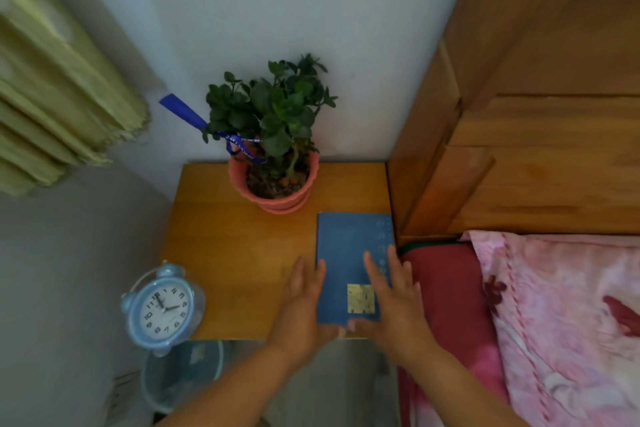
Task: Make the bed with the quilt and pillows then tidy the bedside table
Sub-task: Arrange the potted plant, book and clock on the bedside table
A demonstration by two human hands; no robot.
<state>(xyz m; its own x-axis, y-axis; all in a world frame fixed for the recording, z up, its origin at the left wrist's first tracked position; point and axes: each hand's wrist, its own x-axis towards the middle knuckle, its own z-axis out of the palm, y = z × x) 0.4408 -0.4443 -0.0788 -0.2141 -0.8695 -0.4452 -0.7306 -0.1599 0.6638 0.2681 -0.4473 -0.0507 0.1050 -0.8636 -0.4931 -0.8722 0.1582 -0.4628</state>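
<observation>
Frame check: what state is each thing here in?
blue book: closed, flat on the bedside table
left hand: fingers straight, at the book's left edge
right hand: fingers straight, on the cover
potted plant: upright
alarm clock: standing, front left corner
curtain: hanging in folds

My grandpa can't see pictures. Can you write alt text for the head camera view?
A person's left hand and right hand touch a blue book on a wooden bedside table, fingers straight. Behind it stands a potted plant, a blue alarm clock stands at the table's front left corner, and a pink quilt lies to the right.
</observation>
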